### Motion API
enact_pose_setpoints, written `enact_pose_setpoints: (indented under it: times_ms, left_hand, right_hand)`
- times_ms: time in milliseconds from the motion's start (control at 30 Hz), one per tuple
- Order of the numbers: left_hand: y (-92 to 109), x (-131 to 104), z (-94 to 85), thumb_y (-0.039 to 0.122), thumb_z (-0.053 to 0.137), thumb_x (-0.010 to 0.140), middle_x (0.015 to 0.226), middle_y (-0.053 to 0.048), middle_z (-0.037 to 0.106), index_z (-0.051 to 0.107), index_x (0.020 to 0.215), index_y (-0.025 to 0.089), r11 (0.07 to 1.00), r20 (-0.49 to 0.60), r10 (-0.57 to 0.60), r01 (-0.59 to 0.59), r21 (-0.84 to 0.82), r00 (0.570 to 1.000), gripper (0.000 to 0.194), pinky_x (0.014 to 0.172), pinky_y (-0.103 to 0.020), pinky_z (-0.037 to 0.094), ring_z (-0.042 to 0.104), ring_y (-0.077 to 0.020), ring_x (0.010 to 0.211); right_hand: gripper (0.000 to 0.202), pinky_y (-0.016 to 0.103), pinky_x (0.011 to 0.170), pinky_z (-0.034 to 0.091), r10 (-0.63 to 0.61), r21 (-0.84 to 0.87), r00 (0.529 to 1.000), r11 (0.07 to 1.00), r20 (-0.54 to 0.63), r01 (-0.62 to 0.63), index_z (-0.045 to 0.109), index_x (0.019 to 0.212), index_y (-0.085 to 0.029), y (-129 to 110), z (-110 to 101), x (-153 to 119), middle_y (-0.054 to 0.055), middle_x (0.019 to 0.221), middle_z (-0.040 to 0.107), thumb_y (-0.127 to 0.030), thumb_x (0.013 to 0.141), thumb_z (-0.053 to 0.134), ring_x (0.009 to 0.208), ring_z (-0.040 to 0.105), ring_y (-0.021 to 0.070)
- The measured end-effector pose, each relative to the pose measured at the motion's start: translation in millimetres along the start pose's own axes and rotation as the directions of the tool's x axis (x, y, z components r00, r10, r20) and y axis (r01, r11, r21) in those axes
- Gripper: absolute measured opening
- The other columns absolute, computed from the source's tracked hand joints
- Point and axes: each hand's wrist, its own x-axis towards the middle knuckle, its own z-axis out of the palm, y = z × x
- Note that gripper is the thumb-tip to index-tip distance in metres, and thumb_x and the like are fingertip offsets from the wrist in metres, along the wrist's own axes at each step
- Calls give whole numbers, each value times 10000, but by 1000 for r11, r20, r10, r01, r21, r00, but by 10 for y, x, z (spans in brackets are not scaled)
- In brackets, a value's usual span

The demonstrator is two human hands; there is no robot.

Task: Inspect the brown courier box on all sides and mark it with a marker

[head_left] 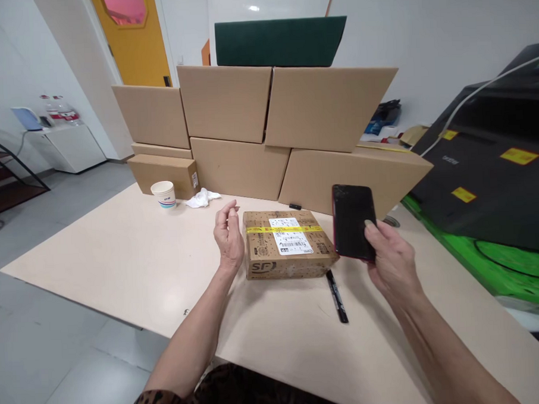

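My right hand [392, 256] grips a smartphone [354, 222] with a dark screen and a reddish edge, its thumb on the near side. The phone is held up past the right end of a cardboard parcel [263, 268] bound with yellow tape. On the parcel's top is a white shipping label [292, 237]. My left hand [229, 236] is beside the parcel's left side, fingers loosely bent with nothing visible in them; whether it touches the box I cannot tell. A black marker [337, 297] lies in front of the parcel's right corner, and a small black cap [295, 206] lies behind it.
Large cardboard boxes [236, 167] are stacked along the table's [120, 250] back, with a dark green box [280, 43] on top. A paper cup [164, 196] and crumpled tissue [202, 198] stand at back left. Black equipment [486, 151] borders the right side.
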Motion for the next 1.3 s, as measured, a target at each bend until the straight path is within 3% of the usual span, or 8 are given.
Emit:
enact_pose_setpoints:
  times_ms: [133,300,433,567,633,800,967,1300]
  left_hand:
    - [222,-10,-49,576,573,943,754,-12,652,727,1030,174,991,222,3,26,-128,975,439,481,-229,402,516,-90,522]
    - [402,-131,-140,691,581,897,624,-6,636,735,930,125,968,541,-209,250,-3,815,587,406,-212,372,506,-75,412]
    - [487,-381,-304,648,625,896,628,20,612,679,1206,136,921,624,-315,388,21,715,601,410,-207,420,550,-92,424]
    - [497,-640,-453,518,702,897,708,31,618,348,1578,218,865,703,-344,501,-19,622,824,485,-237,529,628,-123,507]
    - [460,-736,-482,488,699,909,809,-6,664,247,1622,247,847,713,-330,527,-66,619,877,533,-261,565,663,-138,573]
    - [318,-887,-517,435,684,936,867,-33,687,237,1636,260,833,678,-303,532,-154,670,849,622,-302,601,698,-161,664]
    - [248,-951,-575,432,675,946,805,-8,676,250,1641,276,843,662,-291,512,-163,690,830,626,-309,607,695,-154,646]
    - [214,-944,-594,383,651,974,816,-7,678,256,1640,278,853,666,-254,487,-188,702,782,628,-278,609,693,-135,648]
  right_hand:
    - [564,327,772,637,62,140,995,987,78,-72,708,1179,-250,-142,486,-334,27,1141,762,-430,674,886,910,734,187]
    - [592,359,899,609,73,204,982,973,172,-108,654,1268,-250,-52,897,-611,44,1294,706,-445,743,844,1072,700,210]
    - [554,346,818,611,62,151,976,984,210,-94,639,1291,-244,74,1018,-755,44,1152,743,-469,808,790,1015,706,215]
    - [596,350,750,615,96,133,961,982,259,-134,582,1376,-234,158,1034,-884,19,923,758,-469,856,752,839,723,204]
    - [635,357,698,622,119,146,948,975,294,-167,544,1422,-240,183,1032,-936,-6,821,742,-469,865,744,714,711,196]
    - [699,326,485,559,127,126,928,975,350,-181,485,1468,-248,220,1022,-1013,-45,686,692,-485,861,738,477,592,165]
    - [586,293,554,557,46,88,945,993,323,-78,553,1378,-229,223,1018,-1044,-23,740,736,-460,873,741,535,605,142]
    - [589,288,564,563,2,96,941,995,338,-36,537,1388,-202,252,1028,-1050,-13,726,725,-474,896,711,542,620,141]
